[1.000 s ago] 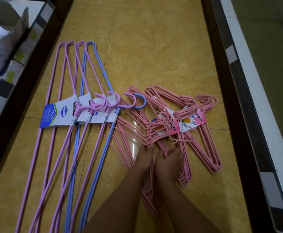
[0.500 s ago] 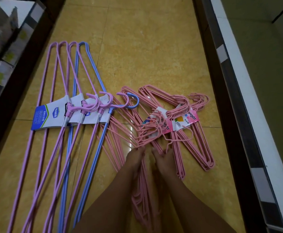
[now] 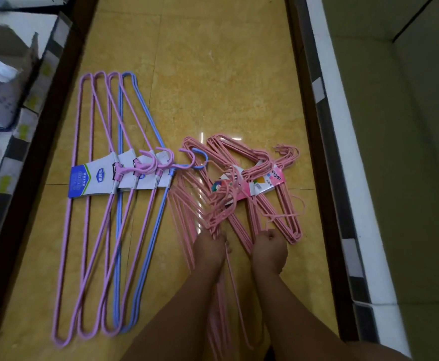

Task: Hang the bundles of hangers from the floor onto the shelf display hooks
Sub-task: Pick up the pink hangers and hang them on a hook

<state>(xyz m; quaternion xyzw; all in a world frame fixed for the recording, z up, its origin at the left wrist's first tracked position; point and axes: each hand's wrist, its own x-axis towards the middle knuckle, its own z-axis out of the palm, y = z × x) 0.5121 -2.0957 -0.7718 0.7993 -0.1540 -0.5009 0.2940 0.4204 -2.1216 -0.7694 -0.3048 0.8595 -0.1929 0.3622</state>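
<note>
Pink wire hanger bundle: my left hand grips its necks. My right hand, moved rightwards, now pinches neighbouring labelled bundle. Lifting imminent, probably.

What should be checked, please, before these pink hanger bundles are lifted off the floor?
1. Left hand grips the hook necks of the nearest pink bundle: ok.
2. Right hand has a firm hold on a pink wire: cannot tell, fingers curled but contact is hidden.
3. Gripped bundle free of the neighbouring labelled pink bundle: not ok, wires overlap.
4. Long purple and blue hangers lie apart from the gripped bundle: not ok, their hooks reach the pink wires.
5. Display hooks in view: not ok, none visible.
</note>
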